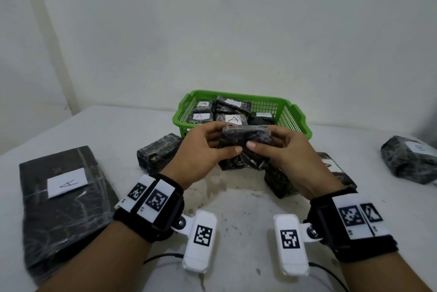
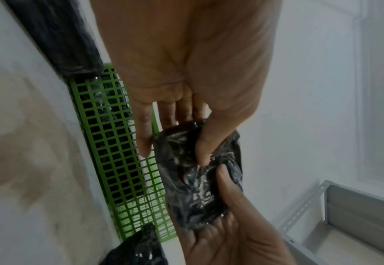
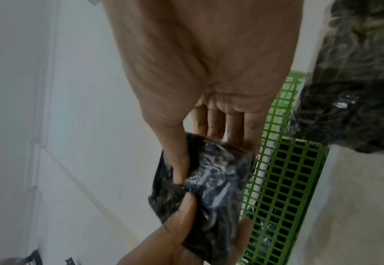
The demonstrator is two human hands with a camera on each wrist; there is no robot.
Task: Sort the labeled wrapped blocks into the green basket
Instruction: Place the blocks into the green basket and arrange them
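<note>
Both hands hold one black wrapped block (image 1: 246, 134) in the air just in front of the green basket (image 1: 295, 116). My left hand (image 1: 208, 147) grips its left end with thumb on the near face, and my right hand (image 1: 279, 147) grips its right end the same way. The wrist views show the block (image 2: 198, 179) (image 3: 209, 193) pinched between thumbs and fingers of the left hand (image 2: 186, 89) and right hand (image 3: 209, 80), with the basket wall (image 2: 118, 161) (image 3: 284, 188) behind. No label shows on the held block. Several blocks labeled A (image 1: 233, 119) lie in the basket.
A large flat black package with an A label (image 1: 63, 187) lies at the left. Loose wrapped blocks sit on the table (image 1: 236, 202): one left of the hands (image 1: 158, 150), some under the hands (image 1: 279, 180), one labeled block far right (image 1: 409, 161). A wall stands behind.
</note>
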